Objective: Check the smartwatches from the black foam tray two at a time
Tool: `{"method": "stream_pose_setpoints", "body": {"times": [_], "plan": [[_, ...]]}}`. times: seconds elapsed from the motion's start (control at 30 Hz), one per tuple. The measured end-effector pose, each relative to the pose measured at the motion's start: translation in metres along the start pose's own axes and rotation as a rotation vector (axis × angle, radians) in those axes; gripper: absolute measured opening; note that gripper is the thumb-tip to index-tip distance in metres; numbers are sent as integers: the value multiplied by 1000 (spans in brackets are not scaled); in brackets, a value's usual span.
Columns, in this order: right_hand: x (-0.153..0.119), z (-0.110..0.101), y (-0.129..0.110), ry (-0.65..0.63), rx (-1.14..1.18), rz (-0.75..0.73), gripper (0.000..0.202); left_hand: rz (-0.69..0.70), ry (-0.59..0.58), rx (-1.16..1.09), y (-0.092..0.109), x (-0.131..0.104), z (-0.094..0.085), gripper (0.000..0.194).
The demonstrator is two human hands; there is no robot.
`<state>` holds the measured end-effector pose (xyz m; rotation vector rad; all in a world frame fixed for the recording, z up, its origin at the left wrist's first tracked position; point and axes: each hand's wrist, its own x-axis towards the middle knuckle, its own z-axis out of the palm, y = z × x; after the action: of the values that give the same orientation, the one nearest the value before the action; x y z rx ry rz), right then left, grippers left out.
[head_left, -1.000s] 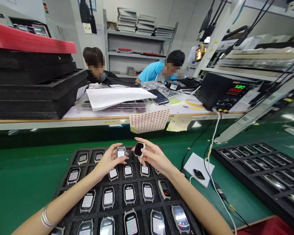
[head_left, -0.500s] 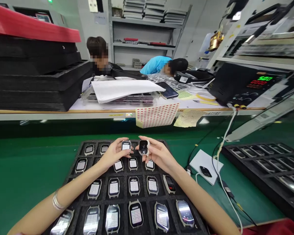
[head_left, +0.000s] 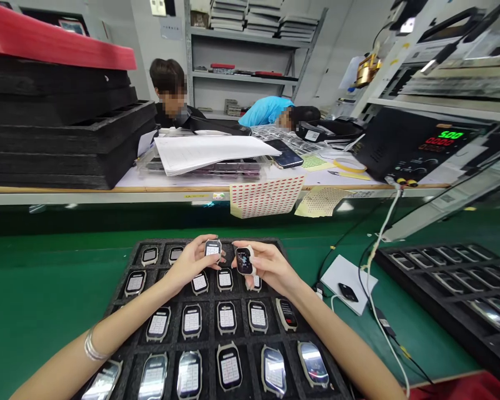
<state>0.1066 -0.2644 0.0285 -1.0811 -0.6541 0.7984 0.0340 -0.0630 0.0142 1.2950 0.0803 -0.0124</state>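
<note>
"Left hand [head_left: 191,262] pinching a lit watch [head_left: 212,248], right hand [head_left: 273,268] pinching a darker watch [head_left: 244,260], both over the black tray [head_left: 209,322]!"

"Lightly, I'd say: fingers on the rims, thumbs clear of the glass, no knocking them together."

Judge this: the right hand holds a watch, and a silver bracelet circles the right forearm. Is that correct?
Not quite: the silver bracelet circles the left forearm, not the right, as the head view shows. The right hand does hold a watch.
</note>
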Motion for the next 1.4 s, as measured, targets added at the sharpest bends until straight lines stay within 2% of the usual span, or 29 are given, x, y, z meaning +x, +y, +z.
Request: {"method": "stream_pose_setpoints", "body": {"times": [0.33,0.5,0.63,0.9,1.17,1.4], "plan": [[-3,4,-1,31,-43,-1,40,-4,-31,1,-5,1,-2,56],[-4,3,1,11,-66,-1,42,14,11,-17,-7,0,-1,56],[-4,3,1,12,-78,-5,42,10,-15,-12,-6,-1,0,55],[-2,3,1,45,-83,-7,41,14,7,-16,-8,0,-1,56],[-3,5,-2,35,-72,-2,41,-28,-6,-24,0,-1,-3,57],[0,4,-3,43,-60,23,45,-50,-4,-56,6,0,-7,50]]}}
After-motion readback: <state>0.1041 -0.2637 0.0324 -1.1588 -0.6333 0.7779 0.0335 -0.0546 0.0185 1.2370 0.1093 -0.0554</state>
